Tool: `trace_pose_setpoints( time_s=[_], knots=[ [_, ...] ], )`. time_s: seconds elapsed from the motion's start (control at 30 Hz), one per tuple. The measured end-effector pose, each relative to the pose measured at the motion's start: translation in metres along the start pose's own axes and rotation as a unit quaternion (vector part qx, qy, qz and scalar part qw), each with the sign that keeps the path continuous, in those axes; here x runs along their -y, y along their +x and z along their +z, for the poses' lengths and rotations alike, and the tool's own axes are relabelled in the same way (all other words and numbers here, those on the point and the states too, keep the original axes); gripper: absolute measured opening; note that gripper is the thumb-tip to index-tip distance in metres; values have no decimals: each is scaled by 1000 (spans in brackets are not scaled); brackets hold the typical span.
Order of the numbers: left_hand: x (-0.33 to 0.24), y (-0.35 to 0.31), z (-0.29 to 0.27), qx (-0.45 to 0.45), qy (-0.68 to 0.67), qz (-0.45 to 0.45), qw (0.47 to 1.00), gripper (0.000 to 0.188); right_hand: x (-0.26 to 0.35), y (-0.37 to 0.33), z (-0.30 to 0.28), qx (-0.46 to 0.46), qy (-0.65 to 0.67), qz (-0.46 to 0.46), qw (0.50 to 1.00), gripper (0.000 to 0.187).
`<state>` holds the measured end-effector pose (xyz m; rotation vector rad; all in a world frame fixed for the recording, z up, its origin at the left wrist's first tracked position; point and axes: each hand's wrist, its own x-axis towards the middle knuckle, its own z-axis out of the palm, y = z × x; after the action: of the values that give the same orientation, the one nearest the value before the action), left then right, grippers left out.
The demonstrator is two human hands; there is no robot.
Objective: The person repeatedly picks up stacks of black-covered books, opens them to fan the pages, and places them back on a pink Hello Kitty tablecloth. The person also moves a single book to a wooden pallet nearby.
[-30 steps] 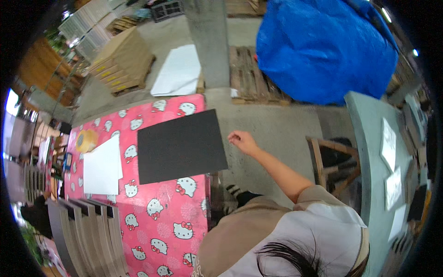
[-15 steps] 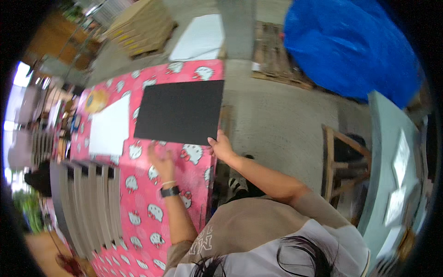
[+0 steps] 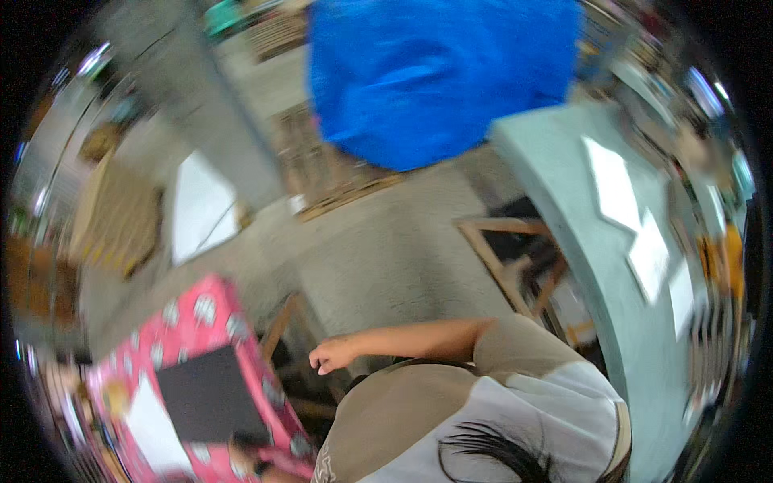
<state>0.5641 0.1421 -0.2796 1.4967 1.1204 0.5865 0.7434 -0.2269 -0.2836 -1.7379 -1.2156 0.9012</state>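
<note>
A black rectangular sheet [image 3: 213, 390] lies on a table covered with a pink cartoon-print cloth [image 3: 211, 291], at lower left. Beside it, farther left on the same cloth, is a white sheet [image 3: 157, 431]. My left hand [image 3: 243, 457] is at the near edge of the black sheet, smeared by motion, its fingers hard to make out. Over the gap to the right of the table, my right hand [image 3: 332, 355] hangs in the air with curled fingers and no object visible in it, apart from the black sheet.
A grey-green curved table [image 3: 555, 169] with white sheets [image 3: 613, 183] stands on the right, a wooden frame [image 3: 491, 262] under it. A large blue tarp [image 3: 435, 80] covers something beside a wooden pallet [image 3: 310, 165]. Stacked brown cartons [image 3: 117, 213] stand at far left.
My view has swung to the right, so the pink table now sits at lower left. My right hand has let go of the black sheet and come away from it.
</note>
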Motion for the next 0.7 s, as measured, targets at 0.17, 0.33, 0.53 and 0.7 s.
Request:
trace_pose_setpoints(
  time_s=[0.17,0.33,0.53,0.7],
  knots=[
    [-90,46,63,13,174,167,970,38,-123,-122,-95,-269,49,163,948,32],
    [-144,87,183,163,191,338,907,40,-109,-195,-200,-339,60,269,899,32],
    [-214,57,428,254,165,254,918,50,-155,-220,-293,-393,-26,393,831,35],
    [-240,24,613,381,196,317,846,39,-201,-269,-322,-481,26,437,760,34]
  ],
)
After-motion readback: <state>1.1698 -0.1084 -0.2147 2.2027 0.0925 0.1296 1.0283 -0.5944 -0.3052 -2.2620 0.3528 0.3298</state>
